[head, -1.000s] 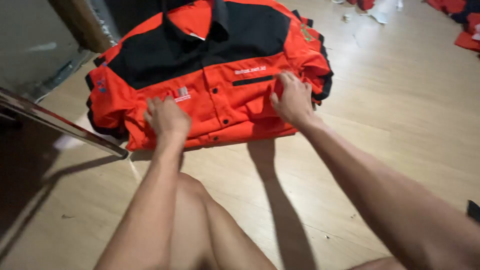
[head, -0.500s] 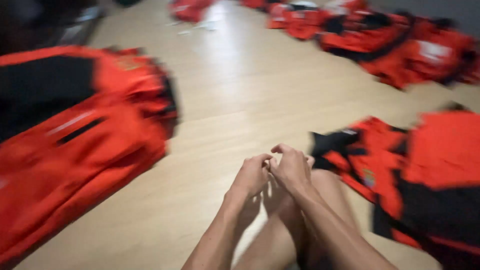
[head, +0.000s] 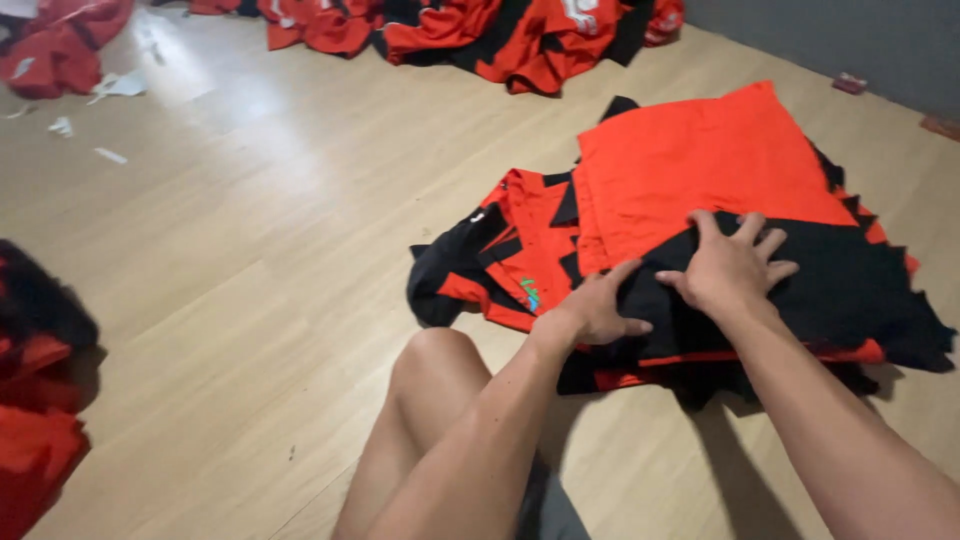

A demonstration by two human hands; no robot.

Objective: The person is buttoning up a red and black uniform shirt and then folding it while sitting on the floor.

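Here, both hands are pressing on a pile of orange and black shirts [head: 700,190] lying on the wooden floor [head: 250,250] (right beside the bare knee [head: 435,355]). The left hand [head: 595,310] is gripping the black edge, while the right hand [head: 730,265] is lying flat, fingers spread, just beside it.

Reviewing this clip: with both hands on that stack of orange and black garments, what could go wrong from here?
1. The left hand grips the top garment's edge while the right hand presses flat; pulling may drag several layers along, since the stack lies unevenly.
2. The crumpled shirt beside the stack overlaps it and could snag.
3. The person's knee sits close, limiting room on the wooden floor.
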